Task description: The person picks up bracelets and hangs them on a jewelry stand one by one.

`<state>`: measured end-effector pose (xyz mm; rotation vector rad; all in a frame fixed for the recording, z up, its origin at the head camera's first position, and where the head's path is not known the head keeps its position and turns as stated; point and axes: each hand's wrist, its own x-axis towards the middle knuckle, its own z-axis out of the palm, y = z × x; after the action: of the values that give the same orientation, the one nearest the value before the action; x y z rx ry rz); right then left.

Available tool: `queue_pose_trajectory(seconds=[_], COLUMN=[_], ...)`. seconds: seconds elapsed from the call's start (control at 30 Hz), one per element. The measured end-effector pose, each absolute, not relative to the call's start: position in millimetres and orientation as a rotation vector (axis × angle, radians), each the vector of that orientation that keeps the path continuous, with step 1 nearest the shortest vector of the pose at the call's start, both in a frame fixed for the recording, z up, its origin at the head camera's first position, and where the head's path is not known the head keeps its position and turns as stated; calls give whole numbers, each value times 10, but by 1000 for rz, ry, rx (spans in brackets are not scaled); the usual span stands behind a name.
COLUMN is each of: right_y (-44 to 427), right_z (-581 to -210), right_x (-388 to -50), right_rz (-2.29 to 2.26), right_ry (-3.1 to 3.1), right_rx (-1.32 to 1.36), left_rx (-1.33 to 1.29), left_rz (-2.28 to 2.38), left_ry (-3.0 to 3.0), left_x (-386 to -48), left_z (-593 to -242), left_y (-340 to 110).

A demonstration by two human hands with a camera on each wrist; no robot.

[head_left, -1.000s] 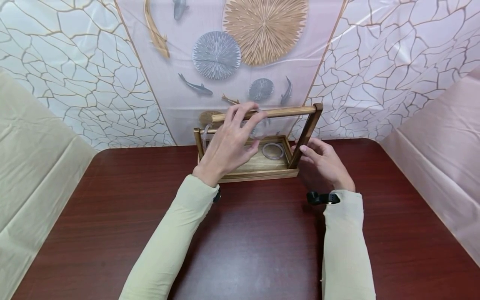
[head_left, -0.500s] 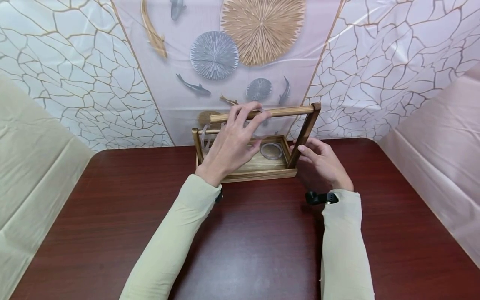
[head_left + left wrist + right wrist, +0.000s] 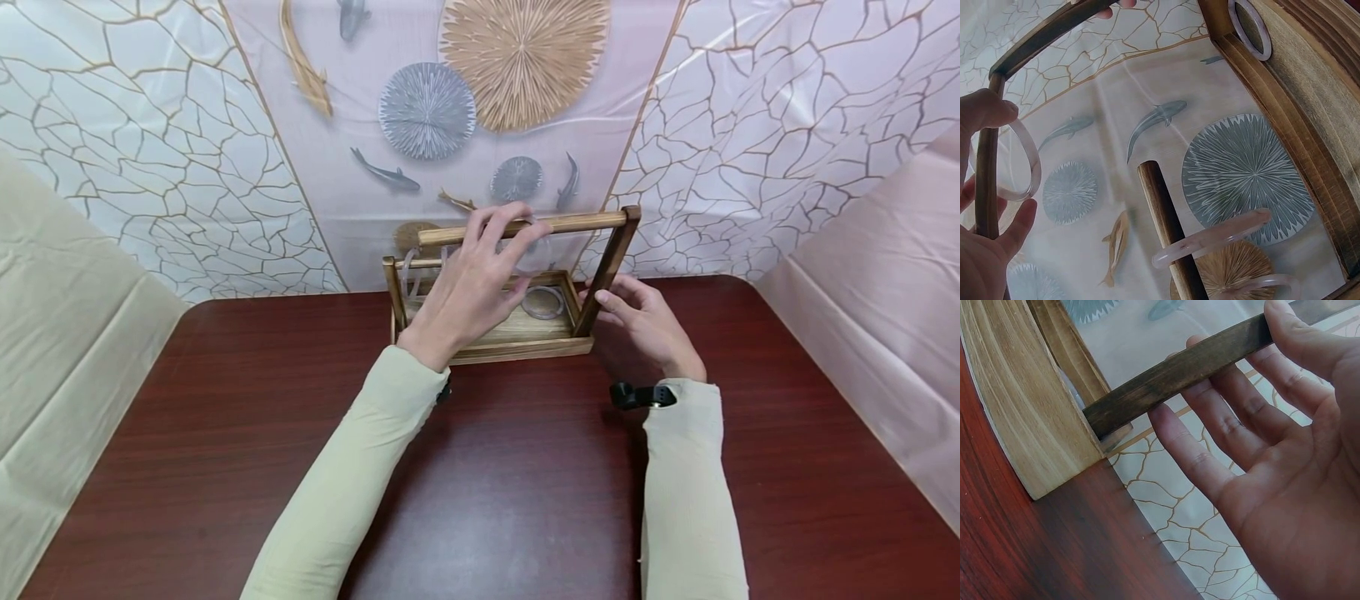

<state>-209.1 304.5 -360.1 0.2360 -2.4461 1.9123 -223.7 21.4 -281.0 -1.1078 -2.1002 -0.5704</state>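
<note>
We see a dark reddish-brown table [image 3: 495, 492] with streaked grain, rounded far corners and a pale sheen toward its near part. Behind it hangs a glossy backdrop [image 3: 285, 242]: white with gold crack lines at both sides, and a pinkish middle panel printed with grey and gold fish and round fringed discs. Cream cloth [image 3: 67, 358] slopes down at the left, and a pinker cloth [image 3: 885, 317] at the right.

Near the table's far edge we find a wooden stand, its shallow tray [image 3: 525, 350] flat on the tabletop. A dark post [image 3: 617, 258] rises at the right and carries an upper bar [image 3: 592, 222] whose left end is free. The left hand [image 3: 476, 287] holds a translucent bangle [image 3: 1036, 165] between thumb and fingers, with the ring around that bar. The right hand [image 3: 652, 329] grips the post, thumb on one side and fingers on the other. Another bangle [image 3: 542, 317] lies flat in the tray, and a pinkish bangle [image 3: 1210, 240] hangs around the lower bar [image 3: 1163, 206]. We also notice a black strap [image 3: 641, 396] at the right wrist.
</note>
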Motion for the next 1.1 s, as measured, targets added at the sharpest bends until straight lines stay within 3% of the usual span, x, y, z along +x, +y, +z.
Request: queue_pose_trajectory(seconds=[1.1], right_y=[3041], right_z=[-3600], right_x=[-2092], right_rz=[1938], right_ry=[-2436], right_rx=[238], left_rx=[-1140], left_rz=[-533], left_ry=[-2181], left_x=[-2249], left_z=[-2757], left_y=[422])
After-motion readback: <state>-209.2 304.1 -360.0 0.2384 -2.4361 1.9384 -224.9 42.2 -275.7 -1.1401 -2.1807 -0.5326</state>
